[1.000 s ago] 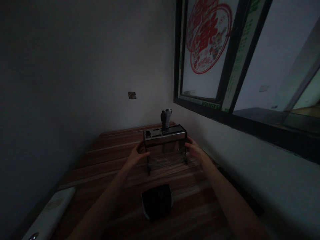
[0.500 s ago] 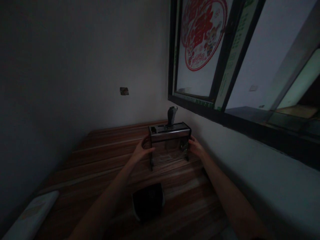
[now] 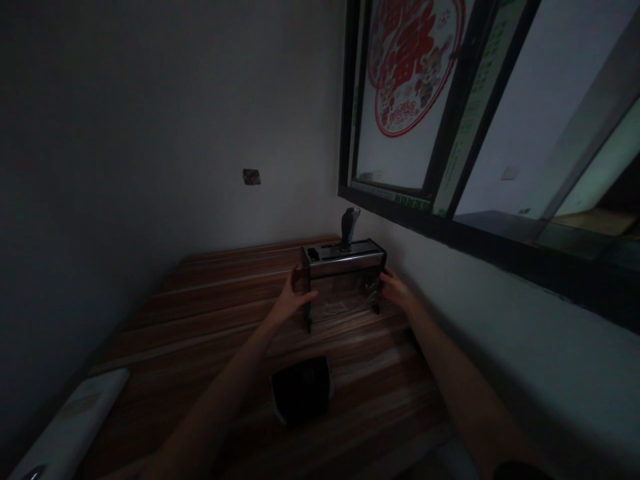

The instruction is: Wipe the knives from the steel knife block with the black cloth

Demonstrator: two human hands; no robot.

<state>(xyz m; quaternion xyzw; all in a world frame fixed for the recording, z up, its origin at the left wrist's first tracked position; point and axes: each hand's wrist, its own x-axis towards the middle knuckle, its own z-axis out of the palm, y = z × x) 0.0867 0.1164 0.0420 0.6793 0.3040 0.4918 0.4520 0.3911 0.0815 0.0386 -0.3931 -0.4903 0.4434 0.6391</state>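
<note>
My left hand (image 3: 289, 301) and right hand (image 3: 396, 291) clamp the ends of a clear knife block (image 3: 345, 285). It runs longways between my fingers, its handle (image 3: 349, 227) pointing up.

Past your left hand (image 3: 291, 299), a dim wall (image 3: 170, 147); above your right hand (image 3: 396, 291), a window (image 3: 453, 133); beneath both, a striped tabletop (image 3: 210, 313).
</note>
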